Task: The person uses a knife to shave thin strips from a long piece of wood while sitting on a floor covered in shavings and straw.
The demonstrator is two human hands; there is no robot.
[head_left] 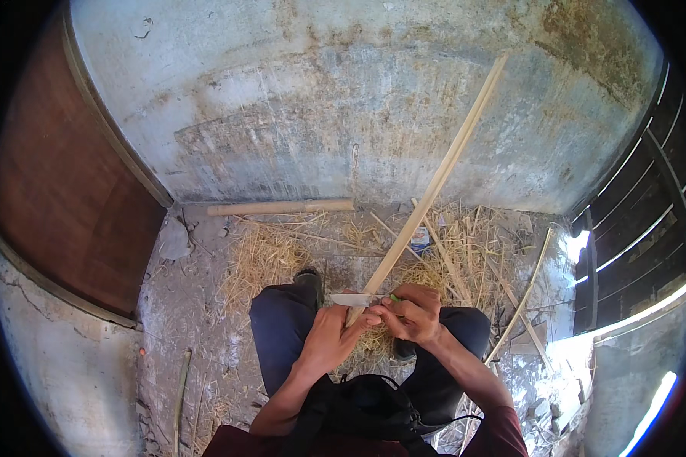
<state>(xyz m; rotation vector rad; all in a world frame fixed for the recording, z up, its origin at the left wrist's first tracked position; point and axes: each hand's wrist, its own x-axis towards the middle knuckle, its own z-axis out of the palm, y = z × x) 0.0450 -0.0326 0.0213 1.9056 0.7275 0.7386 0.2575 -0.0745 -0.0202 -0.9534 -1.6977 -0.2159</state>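
A long pale split bamboo strip (442,171) leans against the far wall and slants down between my knees. My left hand (330,337) is closed round its near end, thumb toward the blade. In my right hand (417,314) is a knife (352,299) with a broad flat blade and some green at the handle. The blade lies across the strip, pointing left, just beyond my left fingers. Both hands are close together, their fingertips nearly touching. Part of the handle and the strip's lower end are hidden by my fingers.
Straw-like shavings (263,259) cover much of the floor. A thick bamboo pole (282,207) lies along the wall's foot. Several thin strips lie at the right, one long stick (520,297) among them. A brown door (76,175) stands left; dark slatted boards (640,221) stand right.
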